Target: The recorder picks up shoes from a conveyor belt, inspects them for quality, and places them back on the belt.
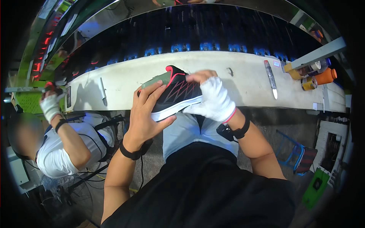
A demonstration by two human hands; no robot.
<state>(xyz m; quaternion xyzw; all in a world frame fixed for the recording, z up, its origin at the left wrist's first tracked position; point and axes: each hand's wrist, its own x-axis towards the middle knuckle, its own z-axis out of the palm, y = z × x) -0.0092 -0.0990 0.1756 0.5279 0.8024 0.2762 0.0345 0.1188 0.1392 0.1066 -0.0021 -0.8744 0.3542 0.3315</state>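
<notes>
Between my hands, over the near edge of the bench, is a black sneaker (178,90) with red crossing lines, a red-lined collar and a white sole. A green shoe last (156,80) fills its opening. My left hand (146,102), bare, grips the heel end, fingers over the green top and thumb along the sole. My right hand (215,97), in a white glove with bare fingertips, is wrapped about the other end, its fingers on the upper and its thumb under the sole. That end of the sneaker is hidden behind the glove.
A white-handled knife (102,91) lies left on the pale bench (129,91); a wrapped-handle knife (270,78) lies right. Cans and an orange-capped bottle (326,76) stand at the right end. Beyond runs a dark roller conveyor (182,28). A co-worker (68,148) sits at left.
</notes>
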